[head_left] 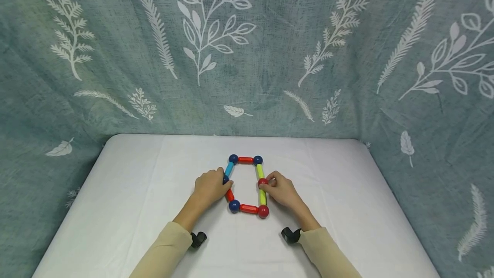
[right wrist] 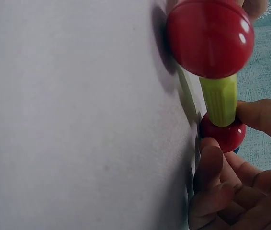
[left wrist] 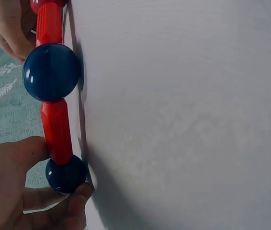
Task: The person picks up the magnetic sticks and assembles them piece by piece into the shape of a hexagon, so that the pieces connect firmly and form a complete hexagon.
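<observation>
A closed loop of plastic rods and balls lies on the table. My left hand grips the blue ball midway along its left side, between a light blue rod and a red rod. On the opposite side my right hand pinches a red ball between two yellow-green rods. Two blue balls and a red rod form the far end. The near end has a blue ball, a red rod and a red ball.
A white cloth covers the table. Behind and beside it hangs a green curtain with a white leaf print. Black devices stick out at both sleeve cuffs.
</observation>
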Demonstrator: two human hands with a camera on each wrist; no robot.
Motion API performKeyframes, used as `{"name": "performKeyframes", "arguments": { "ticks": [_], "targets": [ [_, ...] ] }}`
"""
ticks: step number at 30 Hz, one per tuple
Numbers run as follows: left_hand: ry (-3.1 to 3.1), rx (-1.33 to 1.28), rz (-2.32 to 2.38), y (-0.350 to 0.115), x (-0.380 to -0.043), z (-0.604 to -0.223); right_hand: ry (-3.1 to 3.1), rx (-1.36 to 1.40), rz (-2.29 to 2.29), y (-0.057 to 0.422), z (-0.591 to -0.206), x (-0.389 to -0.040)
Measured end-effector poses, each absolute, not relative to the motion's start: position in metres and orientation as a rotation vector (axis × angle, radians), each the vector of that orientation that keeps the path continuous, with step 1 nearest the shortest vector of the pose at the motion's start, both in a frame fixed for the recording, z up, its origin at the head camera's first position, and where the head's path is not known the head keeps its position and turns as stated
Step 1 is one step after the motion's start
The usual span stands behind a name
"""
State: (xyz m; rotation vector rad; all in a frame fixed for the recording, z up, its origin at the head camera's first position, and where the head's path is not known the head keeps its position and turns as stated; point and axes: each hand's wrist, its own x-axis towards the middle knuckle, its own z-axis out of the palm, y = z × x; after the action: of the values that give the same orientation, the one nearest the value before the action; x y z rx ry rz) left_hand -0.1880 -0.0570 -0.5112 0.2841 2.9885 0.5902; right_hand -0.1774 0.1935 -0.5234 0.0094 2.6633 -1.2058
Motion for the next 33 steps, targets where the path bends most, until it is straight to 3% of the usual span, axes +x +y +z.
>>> {"name": "performKeyframes", "arguments": {
  "ticks": [20, 33],
  "targets": [
    [2.973, 0.201, 0.617, -0.069, -0.187, -0.511, 2.795, 0.135, -1.112, 0.201, -0.519, -0.179],
    [3.057, 0.208, 0.561, -0.070, -0.194, -0.511, 2.928, -0.141, -0.975, 0.190, -0.521, -0.189]
  ]
}}
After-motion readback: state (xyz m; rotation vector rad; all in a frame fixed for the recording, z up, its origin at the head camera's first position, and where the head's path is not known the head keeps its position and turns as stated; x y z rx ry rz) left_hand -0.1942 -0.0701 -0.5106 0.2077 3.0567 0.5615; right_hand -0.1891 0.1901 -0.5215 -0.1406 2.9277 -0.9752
